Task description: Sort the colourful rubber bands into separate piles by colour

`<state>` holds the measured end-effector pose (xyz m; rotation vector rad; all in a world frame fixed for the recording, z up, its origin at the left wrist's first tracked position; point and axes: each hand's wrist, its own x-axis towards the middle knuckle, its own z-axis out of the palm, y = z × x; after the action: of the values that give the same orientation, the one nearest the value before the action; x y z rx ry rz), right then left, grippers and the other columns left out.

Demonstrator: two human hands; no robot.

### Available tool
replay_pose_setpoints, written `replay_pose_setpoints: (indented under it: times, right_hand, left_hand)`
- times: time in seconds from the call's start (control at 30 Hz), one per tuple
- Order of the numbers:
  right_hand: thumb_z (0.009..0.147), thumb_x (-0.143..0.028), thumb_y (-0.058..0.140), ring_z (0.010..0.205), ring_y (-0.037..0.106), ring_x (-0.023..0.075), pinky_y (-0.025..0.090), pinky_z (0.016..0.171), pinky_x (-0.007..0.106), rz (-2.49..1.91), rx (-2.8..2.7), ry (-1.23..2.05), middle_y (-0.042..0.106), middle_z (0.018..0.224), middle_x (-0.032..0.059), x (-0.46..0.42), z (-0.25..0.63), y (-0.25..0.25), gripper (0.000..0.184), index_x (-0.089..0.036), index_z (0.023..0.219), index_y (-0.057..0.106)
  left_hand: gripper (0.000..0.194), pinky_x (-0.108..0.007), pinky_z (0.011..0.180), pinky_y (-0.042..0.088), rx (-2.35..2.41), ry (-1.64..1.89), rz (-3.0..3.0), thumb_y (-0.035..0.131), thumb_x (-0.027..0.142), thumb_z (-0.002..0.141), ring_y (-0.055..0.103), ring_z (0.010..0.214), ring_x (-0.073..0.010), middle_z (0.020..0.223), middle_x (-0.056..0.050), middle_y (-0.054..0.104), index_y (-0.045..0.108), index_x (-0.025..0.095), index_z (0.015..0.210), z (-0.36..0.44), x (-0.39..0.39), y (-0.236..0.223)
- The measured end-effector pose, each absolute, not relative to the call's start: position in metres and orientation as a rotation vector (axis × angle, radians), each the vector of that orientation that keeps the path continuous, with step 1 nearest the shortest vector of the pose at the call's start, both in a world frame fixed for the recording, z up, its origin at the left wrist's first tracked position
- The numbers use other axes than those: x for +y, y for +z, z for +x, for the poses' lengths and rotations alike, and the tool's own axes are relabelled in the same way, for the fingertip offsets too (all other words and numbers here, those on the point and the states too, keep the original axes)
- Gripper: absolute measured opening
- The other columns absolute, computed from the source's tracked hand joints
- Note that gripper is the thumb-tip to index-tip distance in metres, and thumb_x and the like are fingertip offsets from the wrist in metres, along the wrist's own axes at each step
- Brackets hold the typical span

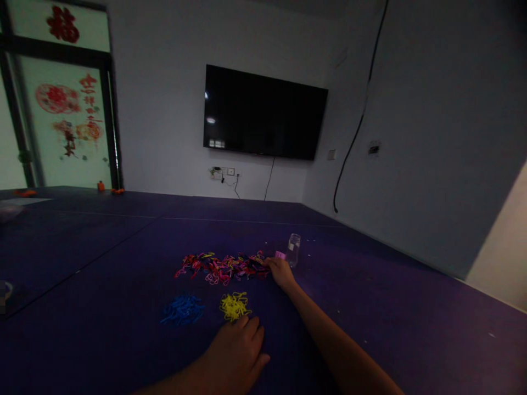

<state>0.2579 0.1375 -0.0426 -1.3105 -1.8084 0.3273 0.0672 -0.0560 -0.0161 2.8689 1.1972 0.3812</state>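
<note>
Small elastic bands lie in three piles on the purple floor (123, 263). The widest is a mixed heap (224, 267) of red, pink, black and some yellow bands. Nearer to me are a yellow pile (234, 306) and a blue pile (182, 310). My right hand (282, 272) reaches into the right end of the mixed heap, fingers drawn together at the bands; whatever is between the tips is too small to make out. Just below the yellow pile my left hand (241, 346) rests palm down, thumb apart, holding nothing visible.
A clear plastic bottle (293, 249) stands just beyond my right hand, beside a pink piece (280, 255). A dark television (265, 114) hangs on the far wall. A black cable (357, 131) runs down the right wall, and a glass door (66, 126) is at left.
</note>
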Motion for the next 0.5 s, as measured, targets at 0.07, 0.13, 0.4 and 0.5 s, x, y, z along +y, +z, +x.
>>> replay_pose_setpoints:
  times: [0.07,0.13,0.4,0.5]
  right_hand:
    - [0.088,-0.027,0.034,0.081,0.065,0.0197,0.048,0.076,0.03,-1.324,-1.821,0.313,0.072,0.08,0.0062,0.1387,0.2584,-0.0437,0.042,-0.018,0.07,0.071]
    - [0.088,-0.027,0.035,0.08,0.065,0.0199,0.048,0.075,0.029,-1.332,-1.833,0.299,0.071,0.077,0.0062,0.1395,0.259,-0.0441,0.041,-0.018,0.069,0.071]
    - [0.088,-0.03,0.035,0.073,0.064,0.0203,0.047,0.07,0.029,-1.336,-1.837,0.292,0.071,0.075,0.0067,0.136,0.2576,-0.041,0.042,-0.018,0.073,0.072]
    - [0.088,-0.033,0.035,0.074,0.064,0.0201,0.047,0.068,0.029,-1.319,-1.8,0.312,0.071,0.079,0.006,0.1337,0.2562,-0.0388,0.042,-0.018,0.078,0.072]
  left_hand:
    - [0.039,-0.042,0.091,0.044,1.189,0.394,2.877,0.036,0.033,0.091,0.05,0.109,-0.0289,0.12,-0.016,0.057,0.056,0.011,0.117,0.067,-0.0553,-0.0177]
    - [0.041,-0.042,0.091,0.044,1.191,0.4,2.886,0.035,0.034,0.091,0.05,0.11,-0.0293,0.12,-0.017,0.057,0.055,0.011,0.118,0.067,-0.055,-0.0183]
    - [0.038,-0.041,0.089,0.045,1.202,0.36,2.868,0.038,0.033,0.09,0.051,0.108,-0.0283,0.119,-0.015,0.057,0.055,0.012,0.117,0.0671,-0.0571,-0.012]
    - [0.037,-0.042,0.088,0.046,1.195,0.355,2.848,0.039,0.032,0.09,0.051,0.108,-0.0292,0.118,-0.015,0.058,0.056,0.011,0.116,0.067,-0.0579,-0.0104]
